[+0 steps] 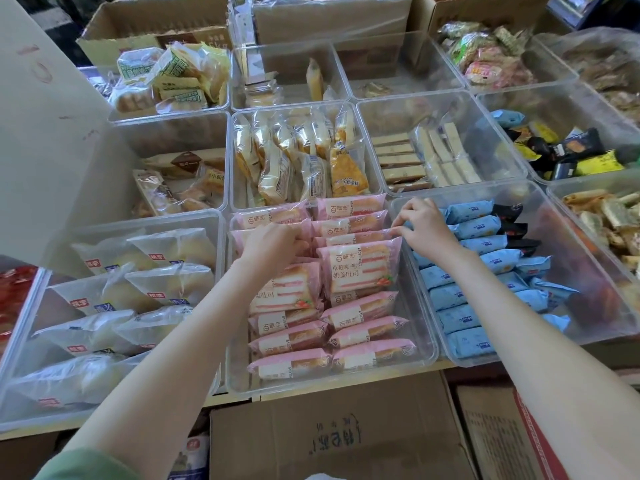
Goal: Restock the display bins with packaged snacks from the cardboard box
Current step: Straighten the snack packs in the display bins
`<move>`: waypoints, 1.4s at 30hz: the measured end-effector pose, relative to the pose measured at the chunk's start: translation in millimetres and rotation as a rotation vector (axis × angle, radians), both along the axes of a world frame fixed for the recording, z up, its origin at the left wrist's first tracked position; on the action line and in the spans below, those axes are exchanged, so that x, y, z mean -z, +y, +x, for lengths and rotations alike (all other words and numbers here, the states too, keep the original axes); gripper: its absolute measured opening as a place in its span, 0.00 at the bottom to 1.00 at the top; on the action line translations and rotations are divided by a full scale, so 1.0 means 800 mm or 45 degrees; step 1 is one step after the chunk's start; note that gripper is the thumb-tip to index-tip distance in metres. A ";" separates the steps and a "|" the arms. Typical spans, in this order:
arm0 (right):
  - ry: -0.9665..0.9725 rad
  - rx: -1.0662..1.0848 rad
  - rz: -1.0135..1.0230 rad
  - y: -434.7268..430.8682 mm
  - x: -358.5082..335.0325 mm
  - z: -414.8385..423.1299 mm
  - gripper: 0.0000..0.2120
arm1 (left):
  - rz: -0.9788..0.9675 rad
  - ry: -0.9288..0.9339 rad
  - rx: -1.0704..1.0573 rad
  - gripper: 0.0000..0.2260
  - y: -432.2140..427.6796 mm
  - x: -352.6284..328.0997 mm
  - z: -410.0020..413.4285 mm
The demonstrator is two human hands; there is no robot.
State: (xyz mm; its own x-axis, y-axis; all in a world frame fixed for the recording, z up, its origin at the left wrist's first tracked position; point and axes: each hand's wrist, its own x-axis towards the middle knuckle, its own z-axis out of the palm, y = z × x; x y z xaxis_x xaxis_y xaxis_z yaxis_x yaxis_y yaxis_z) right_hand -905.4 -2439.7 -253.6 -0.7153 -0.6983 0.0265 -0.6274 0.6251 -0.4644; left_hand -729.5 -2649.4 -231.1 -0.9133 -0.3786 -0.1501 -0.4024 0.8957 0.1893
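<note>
Head view, nearest first: shows a cardboard box (332, 438) with flaps shut, tucked just under the table edge; cannot tell whether it is the supply box. Next, the centre bin (239, 386), holding pink packs (360, 268) in two columns from front wall to back, a couple lying flat on top mid-bin. Looks close to full, so likely the last tidying of this bin. Left hand (273, 242) over the far end of the left column, fingers curled down around a pack there. Right hand (424, 225) at the bin's right wall, bent fingertips pinching the end of a pack in the right column. Leaves little slack between packs and walls, so any further pack would probably have to go on top. Flanked by white packs (138, 282) on the left and blue packs (478, 244) on the right, bin rims touching. Farther back, two rear bins (398, 64) nearly bare, probably still to be filled, with open reach above them
</note>
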 end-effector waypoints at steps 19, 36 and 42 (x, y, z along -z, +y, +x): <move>0.038 -0.282 -0.146 -0.061 -0.028 0.090 0.08 | -0.285 0.310 -0.606 0.09 -0.051 0.008 0.106; 0.277 -0.463 0.041 -0.092 0.009 0.138 0.08 | -0.414 -0.063 -0.363 0.10 -0.043 0.000 0.092; 0.216 -0.361 -0.058 -0.064 -0.005 0.115 0.15 | -0.463 -0.133 -0.349 0.12 -0.045 0.001 0.095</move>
State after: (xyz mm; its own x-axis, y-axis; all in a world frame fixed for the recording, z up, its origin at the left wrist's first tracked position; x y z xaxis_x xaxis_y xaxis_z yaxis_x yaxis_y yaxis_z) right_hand -813.6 -2491.0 -249.5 -0.4753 -0.8642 0.1649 -0.8443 0.3953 -0.3618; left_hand -653.6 -2685.3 -232.2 -0.7594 -0.6488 -0.0491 -0.6336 0.7545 -0.1711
